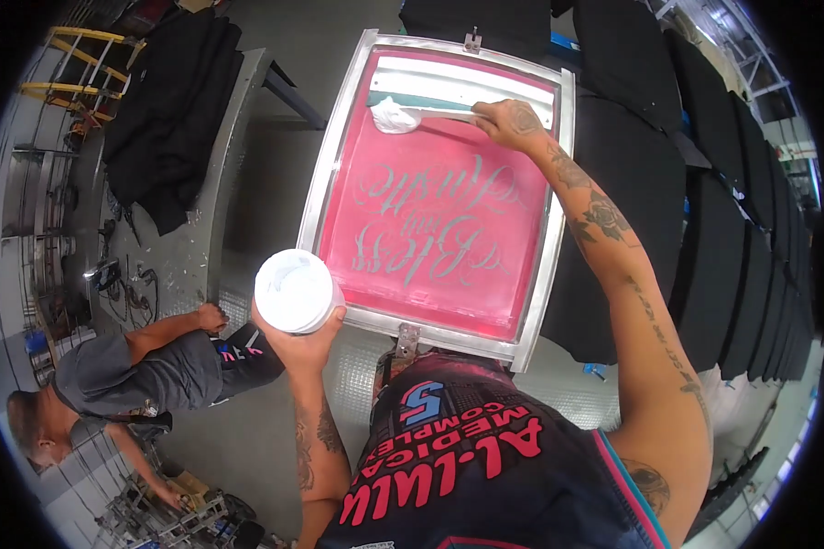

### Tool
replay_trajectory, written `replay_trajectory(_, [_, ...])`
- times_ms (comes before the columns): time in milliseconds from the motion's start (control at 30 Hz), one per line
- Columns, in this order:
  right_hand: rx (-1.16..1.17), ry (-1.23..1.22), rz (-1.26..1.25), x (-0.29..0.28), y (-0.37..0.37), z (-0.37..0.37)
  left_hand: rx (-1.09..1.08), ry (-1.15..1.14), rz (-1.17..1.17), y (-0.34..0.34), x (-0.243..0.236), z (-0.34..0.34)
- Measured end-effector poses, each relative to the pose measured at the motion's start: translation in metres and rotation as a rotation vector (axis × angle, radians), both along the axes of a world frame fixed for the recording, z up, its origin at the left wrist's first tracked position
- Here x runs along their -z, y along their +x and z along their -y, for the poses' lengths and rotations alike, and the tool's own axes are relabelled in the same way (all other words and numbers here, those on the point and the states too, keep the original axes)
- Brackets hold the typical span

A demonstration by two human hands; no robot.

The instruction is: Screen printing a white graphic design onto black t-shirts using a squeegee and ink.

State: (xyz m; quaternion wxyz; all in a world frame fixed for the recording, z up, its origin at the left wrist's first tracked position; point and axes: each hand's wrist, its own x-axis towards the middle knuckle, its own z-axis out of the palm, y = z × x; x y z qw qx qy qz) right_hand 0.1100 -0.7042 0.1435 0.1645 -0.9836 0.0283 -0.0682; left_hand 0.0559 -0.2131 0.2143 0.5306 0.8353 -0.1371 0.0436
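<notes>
My left hand [304, 352] is wrapped round a white plastic tub [337, 309] with white ink [295, 282] inside, just off the left side of a screen printing frame [330, 146]. Across the frame's far part, my right hand [513, 123] closes on the handle of an ink spatula [439, 113]. A thick glob of white ink [395, 117] covers the spatula's left end, low over the pink mesh [348, 174]; whether it touches the mesh I cannot tell. Beyond it lies a squeegee [458, 78] with a teal edge. Curly stencil lettering [430, 220] shows in the mesh.
Black garments [632, 137] hang over rows of boards on the right. More dark garments [169, 110] lie on a grey table [233, 128] at the left. Another person [146, 366] is at the lower left near machinery [183, 512]. Metal clamps [408, 340] sit at the frame's ends.
</notes>
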Motion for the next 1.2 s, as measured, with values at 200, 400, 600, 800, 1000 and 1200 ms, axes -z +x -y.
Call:
replay_trajectory(200, [0.108,-0.127,0.143,0.004,-0.043,0.006,-0.042,-0.029,-0.019,-0.003,0.005,-0.013])
replay_trajectory(400, [0.191,-0.071,0.154,0.005,-0.089,-0.020,-0.068,0.048,-0.053,0.006,0.012,-0.024])
replay_trajectory(600, [0.435,0.051,0.161,0.023,-0.098,-0.084,0.036,-0.061,-0.069,0.034,0.021,-0.023])
replay_trajectory(800, [0.666,0.140,0.098,0.026,-0.063,-0.187,0.206,-0.113,-0.077,0.084,0.028,-0.031])
replay_trajectory(1000, [0.740,0.149,0.051,0.040,-0.042,-0.243,0.412,-0.196,-0.071,0.132,0.024,-0.046])
replay_trajectory(1200, [0.875,0.046,0.025,0.044,-0.056,-0.252,0.475,-0.150,-0.063,0.167,0.023,-0.070])
